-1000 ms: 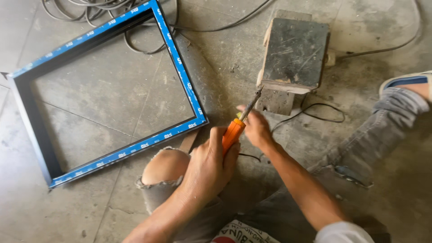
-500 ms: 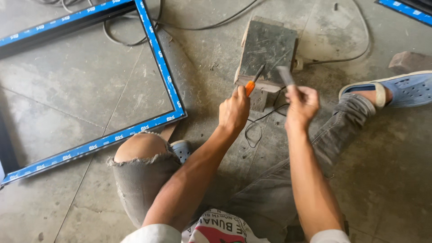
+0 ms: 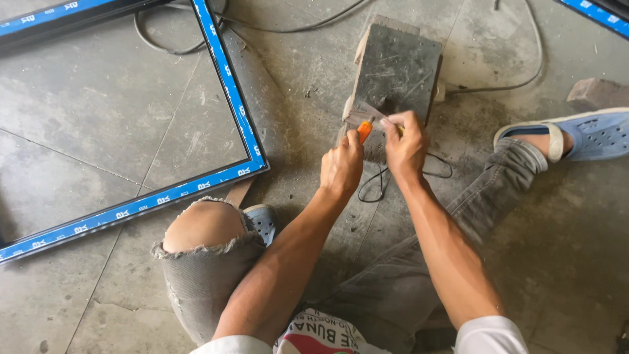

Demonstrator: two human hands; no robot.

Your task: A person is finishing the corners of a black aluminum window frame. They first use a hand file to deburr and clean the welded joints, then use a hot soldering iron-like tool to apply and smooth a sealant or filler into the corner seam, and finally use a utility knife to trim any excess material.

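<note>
Screwdriver (image 3: 364, 130): orange handle, over the grey block's (image 3: 396, 65) near edge on the concrete floor (image 3: 98, 131).
Left hand (image 3: 341, 168): fingers wrapped tight round that handle.
Right hand (image 3: 405, 147): fingertips pinched on a small metal piece (image 3: 359, 117) at the tip.
Blue-taped frame (image 3: 226, 92): well left.

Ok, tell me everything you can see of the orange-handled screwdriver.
The screwdriver shows only a short stretch of bright orange handle, likely plastic, sticking up out of the left hand, which is closed around the rest. It points up and right toward a small flat grey metal piece pinched by the right hand against the worn grey block on the concrete floor. The shaft and tip are too small to make out.
</note>
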